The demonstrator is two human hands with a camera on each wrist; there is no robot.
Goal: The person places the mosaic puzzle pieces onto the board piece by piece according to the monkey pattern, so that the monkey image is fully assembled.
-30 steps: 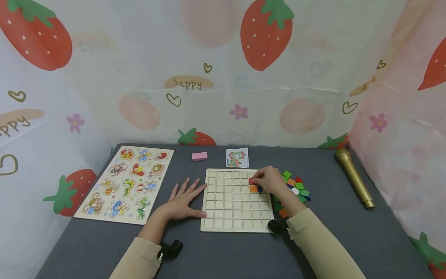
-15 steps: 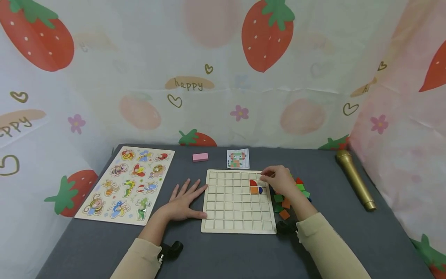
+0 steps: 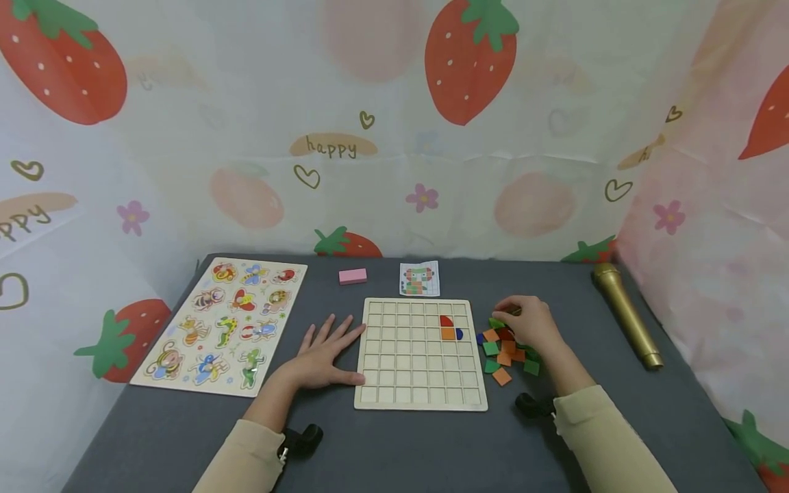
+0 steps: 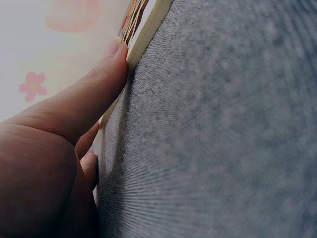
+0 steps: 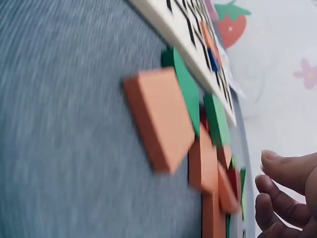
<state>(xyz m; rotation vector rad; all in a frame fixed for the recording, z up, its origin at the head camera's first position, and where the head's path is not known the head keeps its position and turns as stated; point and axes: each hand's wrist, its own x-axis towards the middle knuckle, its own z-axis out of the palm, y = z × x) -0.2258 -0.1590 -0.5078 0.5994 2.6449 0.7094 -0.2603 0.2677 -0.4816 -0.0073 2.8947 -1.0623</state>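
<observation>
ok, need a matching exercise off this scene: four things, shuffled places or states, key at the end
Things
1. pink rectangular block
2. right hand
3. long gold cylinder with a wider head
4. left hand

Places and states
A. fingers spread, thumb at the left edge of the pale wooden grid board
B. lying slanted at the far right
C. toward the back, left of the small white picture card
D. over the pile of coloured tiles

Pairs: 1-C, 2-D, 3-B, 4-A
</observation>
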